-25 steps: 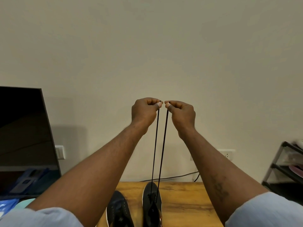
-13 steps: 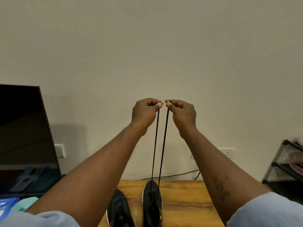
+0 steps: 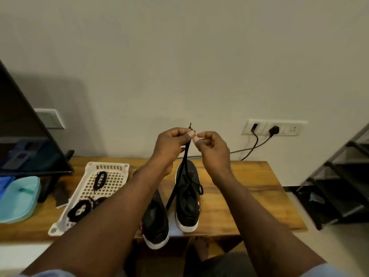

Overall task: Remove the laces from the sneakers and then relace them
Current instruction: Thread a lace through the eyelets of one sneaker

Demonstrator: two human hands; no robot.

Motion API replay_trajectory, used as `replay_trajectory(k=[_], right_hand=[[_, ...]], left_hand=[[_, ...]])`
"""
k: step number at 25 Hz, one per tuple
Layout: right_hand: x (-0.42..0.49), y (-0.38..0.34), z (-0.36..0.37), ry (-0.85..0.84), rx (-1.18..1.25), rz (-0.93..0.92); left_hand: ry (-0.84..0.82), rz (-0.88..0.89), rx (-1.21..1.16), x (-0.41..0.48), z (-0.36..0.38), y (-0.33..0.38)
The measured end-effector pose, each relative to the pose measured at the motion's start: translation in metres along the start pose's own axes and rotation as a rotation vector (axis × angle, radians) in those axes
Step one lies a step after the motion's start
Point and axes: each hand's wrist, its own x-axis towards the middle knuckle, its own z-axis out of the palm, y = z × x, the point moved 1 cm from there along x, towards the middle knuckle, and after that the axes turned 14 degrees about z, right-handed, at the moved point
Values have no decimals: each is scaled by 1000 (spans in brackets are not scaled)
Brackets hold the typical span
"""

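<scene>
Above sneaker (image 3: 189,208), lace (image 3: 184,156) in left hand (image 3: 172,145)

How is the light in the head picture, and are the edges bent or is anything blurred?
Head view: dim, warm light; the monitor throws a broad soft shadow on the wall; wide-angle distortion leans the monitor and the rack at the frame's edges; the left hand, right hand and lace in the middle are fairly sharp.

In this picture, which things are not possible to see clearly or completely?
Left sneaker, head view: the left forearm covers its front part.
Right hand: whether it pinches the lace; its own fingertips hide that.
Monitor: cut off by the left edge.
Shoe rack: cut off by the right edge.
</scene>
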Motion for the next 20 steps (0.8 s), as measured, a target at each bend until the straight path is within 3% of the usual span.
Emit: replay_trajectory(k=[4,7,11,14,16,18,20], right_hand=[[-3,62,20,28,-130,-56],[3,86,27,54,-160,-45],[20,111,21,29,-134,75],[31,117,11,30,-154,153],[36,119,8,39,-143,208],[40,119,1,73,-104,246],[42,116,-9,64,-30,270]], left_hand=[[19,-148,-77,-13,-4,-53],[39,-123,-37,-21,-10,-82],[43,50,508,-21,-39,-112],[-245,-68,1144,-12,-59,-125],[-390,-184,1444,-9,-66,-134],[-434,-194,1546,-12,-63,-139],[-433,-51,1456,-13,-52,-142]])
